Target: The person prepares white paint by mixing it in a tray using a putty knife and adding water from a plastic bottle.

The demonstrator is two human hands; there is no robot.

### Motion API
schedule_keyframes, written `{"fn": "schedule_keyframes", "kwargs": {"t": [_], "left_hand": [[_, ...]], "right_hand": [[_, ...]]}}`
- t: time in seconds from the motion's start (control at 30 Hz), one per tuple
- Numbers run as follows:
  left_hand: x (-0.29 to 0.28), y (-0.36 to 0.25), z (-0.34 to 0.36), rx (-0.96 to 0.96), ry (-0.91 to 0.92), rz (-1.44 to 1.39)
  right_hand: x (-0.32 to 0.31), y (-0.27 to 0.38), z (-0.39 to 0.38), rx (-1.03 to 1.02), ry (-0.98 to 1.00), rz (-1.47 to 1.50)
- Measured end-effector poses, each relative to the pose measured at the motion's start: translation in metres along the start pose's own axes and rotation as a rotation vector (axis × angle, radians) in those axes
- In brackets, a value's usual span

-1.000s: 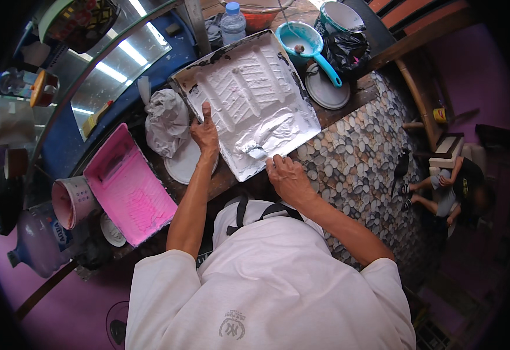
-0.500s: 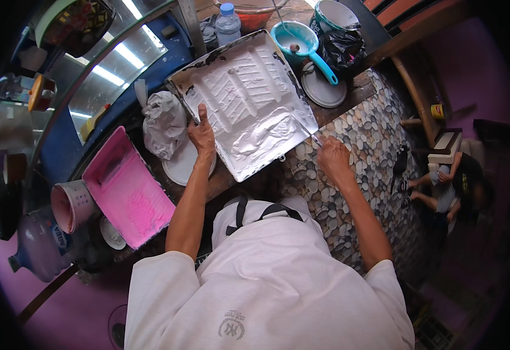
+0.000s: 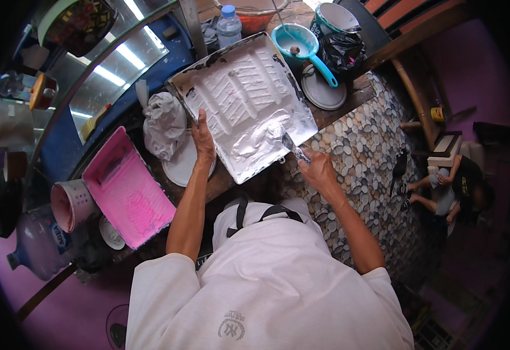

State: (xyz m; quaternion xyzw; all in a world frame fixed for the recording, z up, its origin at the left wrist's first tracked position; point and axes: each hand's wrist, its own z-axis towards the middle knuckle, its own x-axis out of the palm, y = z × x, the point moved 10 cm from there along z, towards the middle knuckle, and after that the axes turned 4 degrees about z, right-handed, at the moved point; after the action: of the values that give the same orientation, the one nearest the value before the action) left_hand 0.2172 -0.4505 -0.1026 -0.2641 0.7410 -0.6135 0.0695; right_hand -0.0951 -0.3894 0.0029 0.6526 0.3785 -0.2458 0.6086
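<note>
A large paint tray (image 3: 232, 53) lies tilted across the table, its ribbed slope and well coated in thick white paint (image 3: 255, 140). Chipped dark patches show along its rim. My left hand (image 3: 203, 140) is closed on the tray's left edge, thumb up along the rim and fingers hidden beneath. In my closed right hand (image 3: 320, 170) is a putty knife (image 3: 288, 142), its blade over the near right part of the well, touching a ridge of white paint. Whitish smears cover the blade.
Left of me sit a pink paint tray (image 3: 150, 219), a bucket (image 3: 71, 207) and a knotted white plastic bag (image 3: 164, 125) beside a round lid (image 3: 182, 166). Behind stand a water bottle (image 3: 228, 28) and a turquoise dipper (image 3: 319, 64). A person (image 3: 441, 189) sits far right.
My right hand has moved left, bringing the putty knife from the tray's right edge into the well, where paint is now heaped at the blade. My left hand has slid slightly nearer along the edge.
</note>
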Motion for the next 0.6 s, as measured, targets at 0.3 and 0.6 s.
{"fn": "schedule_keyframes", "kwargs": {"t": [0.3, 0.6], "left_hand": [[-0.02, -0.003, 0.006, 0.159, -0.132, 0.404], [-0.026, -0.015, -0.002, 0.158, -0.228, 0.618]], "right_hand": [[0.017, 0.007, -0.009, -0.121, 0.02, -0.272], [0.01, 0.0, -0.001, -0.063, 0.103, -0.277]]}}
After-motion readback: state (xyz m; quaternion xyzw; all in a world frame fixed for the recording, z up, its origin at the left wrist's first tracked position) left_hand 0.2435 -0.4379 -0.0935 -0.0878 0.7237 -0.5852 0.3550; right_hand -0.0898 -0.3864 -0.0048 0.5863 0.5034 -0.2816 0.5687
